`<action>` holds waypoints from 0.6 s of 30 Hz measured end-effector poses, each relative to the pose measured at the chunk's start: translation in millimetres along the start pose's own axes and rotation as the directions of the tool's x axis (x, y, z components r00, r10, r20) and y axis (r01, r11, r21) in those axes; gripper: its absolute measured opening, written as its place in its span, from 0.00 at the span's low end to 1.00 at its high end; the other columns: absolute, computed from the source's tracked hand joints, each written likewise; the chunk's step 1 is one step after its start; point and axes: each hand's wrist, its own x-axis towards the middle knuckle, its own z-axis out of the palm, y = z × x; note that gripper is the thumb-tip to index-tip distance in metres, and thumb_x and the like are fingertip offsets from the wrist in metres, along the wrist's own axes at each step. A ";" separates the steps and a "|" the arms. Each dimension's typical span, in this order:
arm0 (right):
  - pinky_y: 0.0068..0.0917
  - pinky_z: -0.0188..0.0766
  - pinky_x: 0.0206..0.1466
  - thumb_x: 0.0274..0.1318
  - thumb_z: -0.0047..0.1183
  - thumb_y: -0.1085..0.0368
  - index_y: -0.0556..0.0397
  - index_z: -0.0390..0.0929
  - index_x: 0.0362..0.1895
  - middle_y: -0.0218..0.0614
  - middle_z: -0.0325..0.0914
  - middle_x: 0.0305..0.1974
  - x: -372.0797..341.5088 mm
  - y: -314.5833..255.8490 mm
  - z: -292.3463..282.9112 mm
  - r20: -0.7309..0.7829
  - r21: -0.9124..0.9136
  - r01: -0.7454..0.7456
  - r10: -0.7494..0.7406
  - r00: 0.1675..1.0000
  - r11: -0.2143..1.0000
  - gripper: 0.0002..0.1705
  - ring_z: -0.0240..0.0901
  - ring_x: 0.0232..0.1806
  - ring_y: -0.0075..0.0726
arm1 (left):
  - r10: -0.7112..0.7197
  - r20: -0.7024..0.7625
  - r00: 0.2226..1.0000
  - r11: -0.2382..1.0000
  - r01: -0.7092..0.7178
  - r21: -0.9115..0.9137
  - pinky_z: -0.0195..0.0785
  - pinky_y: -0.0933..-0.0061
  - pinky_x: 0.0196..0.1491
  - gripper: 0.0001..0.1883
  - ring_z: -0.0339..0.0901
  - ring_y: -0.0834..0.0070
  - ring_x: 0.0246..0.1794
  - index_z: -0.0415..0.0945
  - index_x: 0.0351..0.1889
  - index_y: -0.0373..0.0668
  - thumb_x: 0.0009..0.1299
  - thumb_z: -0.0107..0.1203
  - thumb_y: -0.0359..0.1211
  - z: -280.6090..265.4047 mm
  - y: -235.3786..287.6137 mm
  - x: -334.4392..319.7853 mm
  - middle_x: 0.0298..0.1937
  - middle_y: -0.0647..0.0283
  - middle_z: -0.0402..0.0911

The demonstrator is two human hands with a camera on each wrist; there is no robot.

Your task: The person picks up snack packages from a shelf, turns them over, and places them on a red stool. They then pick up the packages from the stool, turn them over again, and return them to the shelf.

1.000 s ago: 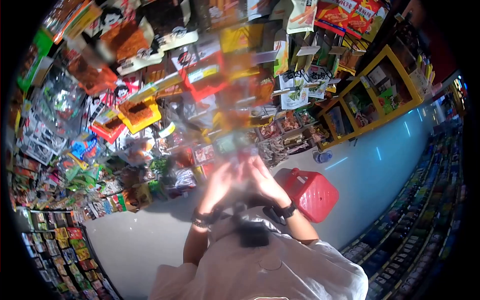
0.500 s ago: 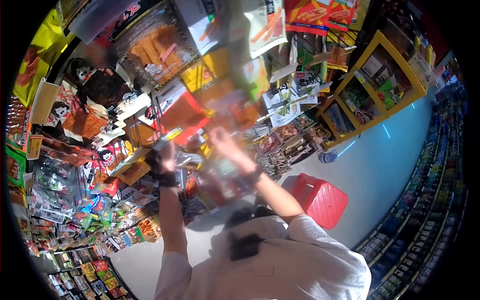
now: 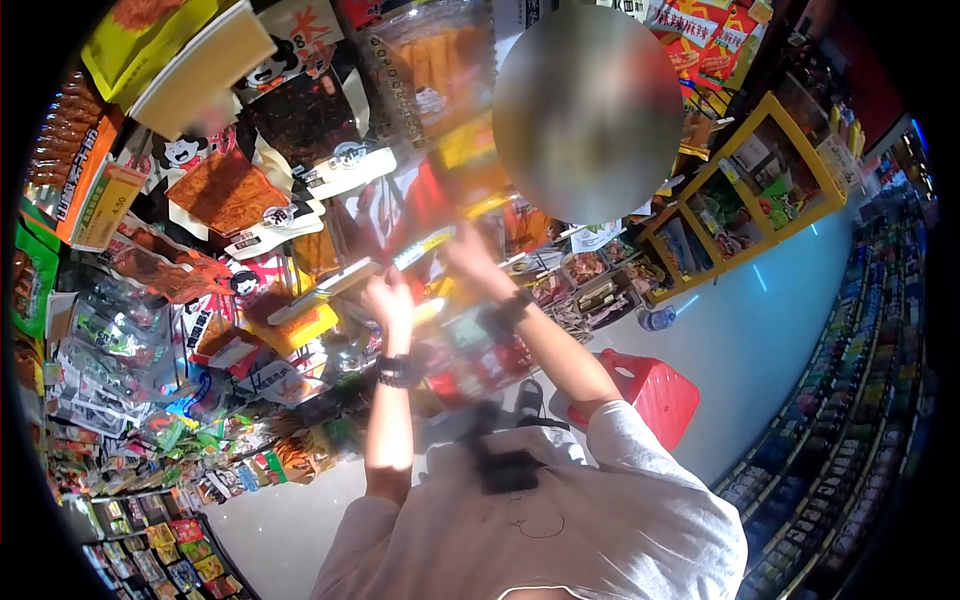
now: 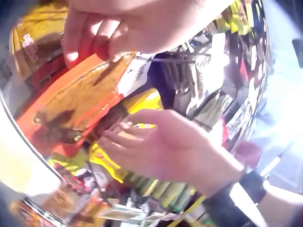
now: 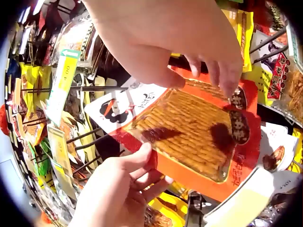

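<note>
A red-bordered snack packet (image 5: 187, 125) with a ridged brown flat snack behind its clear window hangs among the display hooks. My left hand (image 3: 388, 300) grips it; in the right wrist view that left hand (image 5: 118, 187) has its thumb on the front of the lower left edge and fingers underneath. Over the packet's upper edge reaches my right hand (image 5: 175, 38), fingers loosely bent. The left wrist view has the right hand (image 4: 161, 146) beside the packet (image 4: 80, 99), fingers relaxed, its shadow on the window.
Hooks full of snack bags surround the hands, with price tags (image 5: 64, 85) projecting among them. A yellow-framed rack (image 3: 750, 190) stands to the right. On the floor is a red plastic stool (image 3: 650, 400). Another shelf run (image 3: 830, 400) lines the far right.
Both hands were low and close together in front of the body, blurred; they have risen to the hooks. Since half a second ago, the left hand has shifted right, nearer the right hand.
</note>
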 end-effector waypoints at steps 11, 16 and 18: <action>0.34 0.56 0.68 0.60 0.56 0.62 0.57 0.55 0.66 0.45 0.62 0.64 -70.7 -20.0 -28.0 -0.038 0.106 0.135 -0.131 0.991 0.985 0.35 0.58 0.67 0.39 | 0.191 0.349 0.918 0.863 0.012 -0.504 0.57 0.74 0.30 0.13 0.60 0.78 0.24 0.65 0.30 0.36 0.76 0.48 0.34 -13.2 7.1 -33.8 0.22 0.66 0.65; 0.32 0.54 0.69 0.60 0.57 0.59 0.58 0.55 0.68 0.44 0.61 0.65 -110.4 -13.4 -53.7 -0.102 0.132 0.111 -0.098 0.990 0.985 0.37 0.55 0.68 0.37 | 0.107 0.383 0.918 0.765 0.170 -0.621 0.53 0.80 0.31 0.11 0.56 0.87 0.28 0.66 0.29 0.41 0.76 0.47 0.32 -31.6 9.8 -56.1 0.26 0.76 0.62; 0.31 0.58 0.67 0.61 0.56 0.58 0.58 0.57 0.67 0.42 0.64 0.63 -138.9 -14.4 -60.1 -0.106 0.130 0.016 -0.002 0.994 0.991 0.35 0.59 0.65 0.34 | 0.003 0.436 0.900 0.612 0.343 -0.712 0.51 0.81 0.27 0.10 0.56 0.87 0.24 0.68 0.33 0.41 0.76 0.48 0.34 -43.4 10.2 -66.1 0.23 0.75 0.60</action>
